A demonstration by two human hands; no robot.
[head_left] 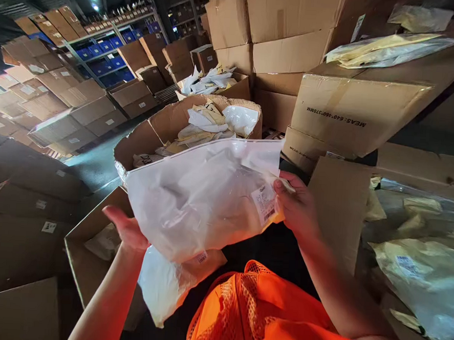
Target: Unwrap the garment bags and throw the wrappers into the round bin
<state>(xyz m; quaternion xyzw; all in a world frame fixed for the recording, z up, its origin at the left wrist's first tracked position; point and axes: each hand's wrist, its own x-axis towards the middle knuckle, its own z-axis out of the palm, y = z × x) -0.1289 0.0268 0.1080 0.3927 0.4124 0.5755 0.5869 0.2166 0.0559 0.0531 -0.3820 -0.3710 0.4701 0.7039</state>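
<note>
A large white plastic mailing bag [195, 193] spans the middle of the view, with a printed barcode label [265, 200] at its right end. My right hand [296, 202] is closed on that end, thumb on top and fingers partly behind. At the lower left edge, my left hand [129, 230] is open, its thumb stretched away from the bag; its other fingers are largely hidden behind the plastic. Below hangs a second white and yellowish bag [166, 279], also labelled, partly covered by the first. What supports this lower bag is hidden.
Beyond the bag stands a worn carton [132, 141] holding several packages. Stacked cardboard boxes [330, 115] rise at the right, with bagged packages [388, 49] on top. More clear-wrapped packages [409, 268] lie lower right. An open box [79, 253] sits left, below my forearm.
</note>
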